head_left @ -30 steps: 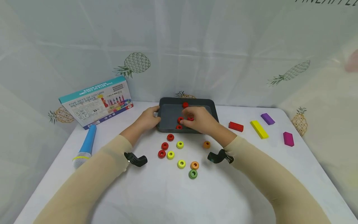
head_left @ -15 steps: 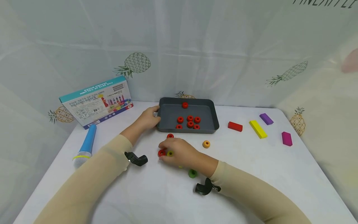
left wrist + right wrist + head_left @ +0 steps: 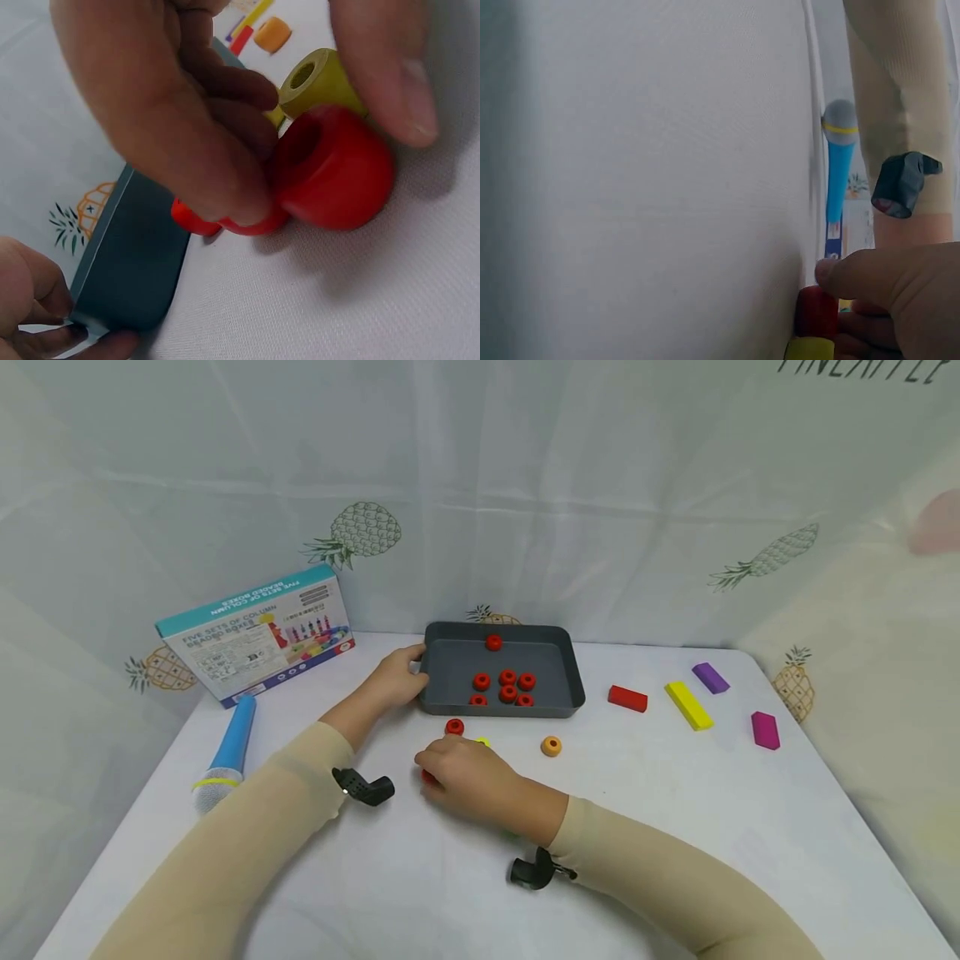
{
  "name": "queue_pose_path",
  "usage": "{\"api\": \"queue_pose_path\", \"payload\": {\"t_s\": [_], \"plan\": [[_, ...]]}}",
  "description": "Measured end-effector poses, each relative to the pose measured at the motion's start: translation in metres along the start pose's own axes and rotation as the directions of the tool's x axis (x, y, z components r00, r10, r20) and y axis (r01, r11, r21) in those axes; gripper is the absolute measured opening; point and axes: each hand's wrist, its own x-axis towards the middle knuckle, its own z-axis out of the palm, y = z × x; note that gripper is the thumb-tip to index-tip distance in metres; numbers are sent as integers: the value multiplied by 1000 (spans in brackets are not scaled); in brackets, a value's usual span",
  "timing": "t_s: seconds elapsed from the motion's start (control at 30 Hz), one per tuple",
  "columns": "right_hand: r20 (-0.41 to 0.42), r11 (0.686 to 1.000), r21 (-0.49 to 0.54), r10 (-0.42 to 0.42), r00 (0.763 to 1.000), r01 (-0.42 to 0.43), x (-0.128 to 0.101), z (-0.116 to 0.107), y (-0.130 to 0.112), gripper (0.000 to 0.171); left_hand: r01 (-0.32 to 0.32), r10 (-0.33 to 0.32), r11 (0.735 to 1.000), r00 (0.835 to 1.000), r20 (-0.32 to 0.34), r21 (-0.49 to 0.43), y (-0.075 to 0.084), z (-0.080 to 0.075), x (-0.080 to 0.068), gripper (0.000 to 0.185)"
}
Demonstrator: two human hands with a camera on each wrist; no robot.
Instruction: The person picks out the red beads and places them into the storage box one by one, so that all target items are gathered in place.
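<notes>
Right hand point(image 3: 468, 774) pinching red ring point(image 3: 334, 176) beside yellow ring point(image 3: 319, 79), left hand point(image 3: 396, 674) gripping grey tray point(image 3: 573, 672), microphone point(image 3: 228, 752) leftward.

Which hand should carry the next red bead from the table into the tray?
The right hand. Its fingers are already closing round a red bead on the table, just in front of the tray. The left hand grips the tray's left edge, probably steadying it.
</notes>
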Motion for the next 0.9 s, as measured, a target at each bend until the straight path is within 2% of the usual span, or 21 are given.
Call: {"api": "queue_pose_path", "payload": {"t_s": [0.2,0.37,0.5,0.67,0.77,0.9], "plan": [[84,999,-50,11,996,-6,1,-1,-4,10,1,-1,1000,1000,-2,-8,1,0,-2,70],[107,1000,1,21,994,-21,0,-6,-3,19,3,-3,1000,1000,-1,-7,-1,1,0,70],[71,998,54,10,997,-14,-4,-15,3,25,6,-6,1000,1000,7,5,-1,0,1,69],[-18,991,130,17,1000,-15,-6,-43,18,26,7,-7,1000,1000,14,11,-2,-1,2,70],[-34,986,144,87,996,-81,-5,-61,35,27,8,-8,1000,1000,17,18,-2,-1,2,69],[-65,969,158,200,978,-188,-3,-77,69,29,17,-17,1000,1000,17,14,-3,0,2,69]]}}
